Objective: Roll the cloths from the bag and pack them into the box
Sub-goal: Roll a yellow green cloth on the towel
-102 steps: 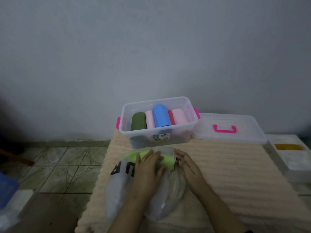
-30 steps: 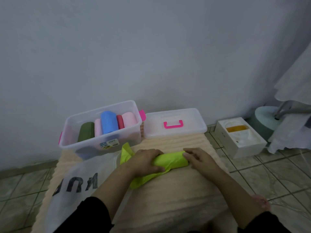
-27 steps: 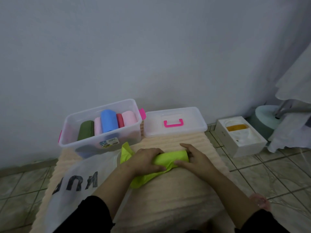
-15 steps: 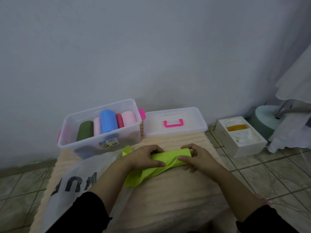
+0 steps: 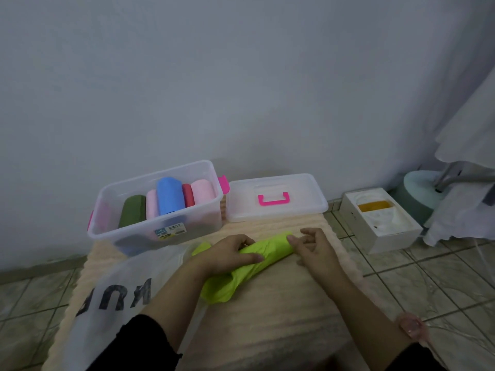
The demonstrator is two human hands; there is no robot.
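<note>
Beige ribbed mat (image 5: pixel 281 303): left hand (image 5: pixel 227 254) presses flat on the lime cloth (image 5: pixel 257 259), right hand (image 5: pixel 312 246) pinches its end; roll tightly, keeping edges aligned.

A ribbed cream mat (image 5: pixel 284 311) on the tiled floor (image 5: pixel 428 285) carries a clear box (image 5: pixel 160 231), its lid (image 5: pixel 276 207), a plastic bag (image 5: pixel 112 295) and a lime cloth (image 5: pixel 241 274).
</note>
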